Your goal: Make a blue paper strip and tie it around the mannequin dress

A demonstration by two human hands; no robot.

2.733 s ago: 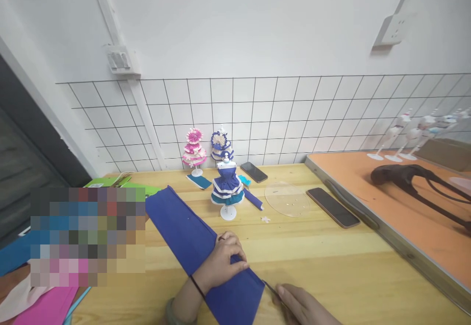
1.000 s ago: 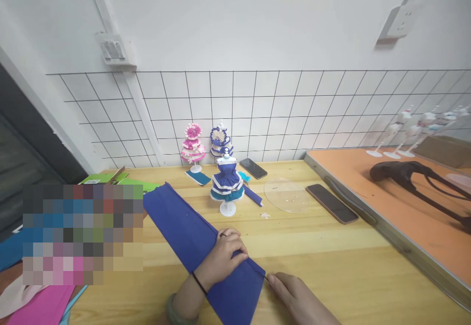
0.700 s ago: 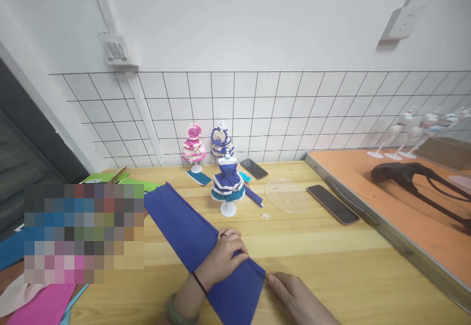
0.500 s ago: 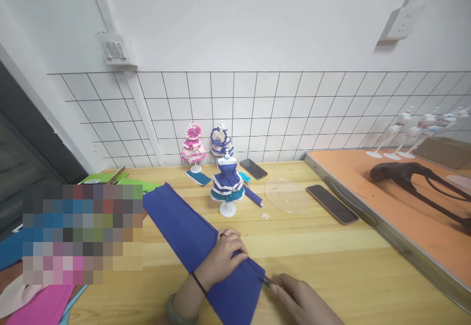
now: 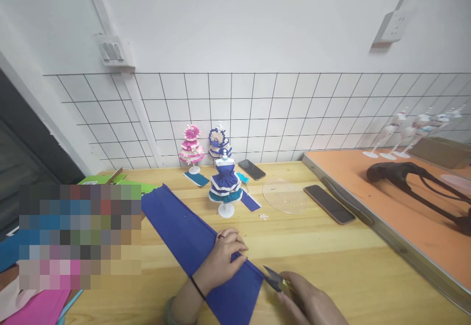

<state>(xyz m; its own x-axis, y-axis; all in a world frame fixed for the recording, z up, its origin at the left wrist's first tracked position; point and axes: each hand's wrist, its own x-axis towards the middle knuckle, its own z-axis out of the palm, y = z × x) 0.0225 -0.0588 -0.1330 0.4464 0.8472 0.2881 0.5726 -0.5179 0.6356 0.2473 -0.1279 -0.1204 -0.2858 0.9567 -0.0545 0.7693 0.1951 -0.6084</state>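
A long folded strip of dark blue crepe paper (image 5: 184, 231) lies slantwise on the wooden table (image 5: 331, 261). My left hand (image 5: 221, 258) presses down on the strip near its lower end, fingers curled and pinching a fold. My right hand (image 5: 309, 303) is at the bottom edge, closed round small scissors (image 5: 274, 280) whose blades are parted and point at the strip's right edge.
A small blue and white paper dress on a stand (image 5: 225, 187) stands behind the strip, with a pink one (image 5: 191, 150) and another blue one (image 5: 219, 141) by the grid wall. Two phones (image 5: 328, 203) (image 5: 251, 169), a clear disc (image 5: 285, 195), an orange board (image 5: 405, 207) right, coloured papers (image 5: 40, 310) left.
My right hand has drawn slightly back from the strip and the scissor blades now show, opened toward the paper's edge. My left hand has stayed on the strip.
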